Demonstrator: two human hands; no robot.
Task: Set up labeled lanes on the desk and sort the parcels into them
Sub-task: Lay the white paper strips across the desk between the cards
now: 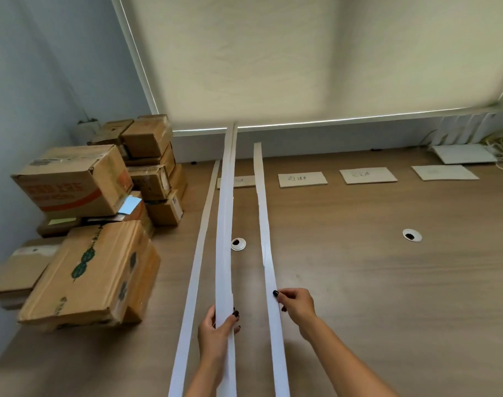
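Observation:
Three long white paper strips run away from me across the brown desk (359,282). The left strip (200,247) lies flat on the wood. My left hand (217,330) grips the middle bundle of strips (225,224) near its close end. My right hand (294,306) pinches the right strip (263,213) at its edge. Several cardboard label cards lie in a row at the back: one partly under the bundle (241,181), one with writing (302,179), another (367,176) and a fourth (443,172). Cardboard parcels (84,270) are piled at the desk's left side.
Two round cable grommets (238,244) (412,235) sit in the desk top. A white flat device (463,153) with cables lies at the back right by the wall. A drawn roller blind (301,58) covers the window behind the desk.

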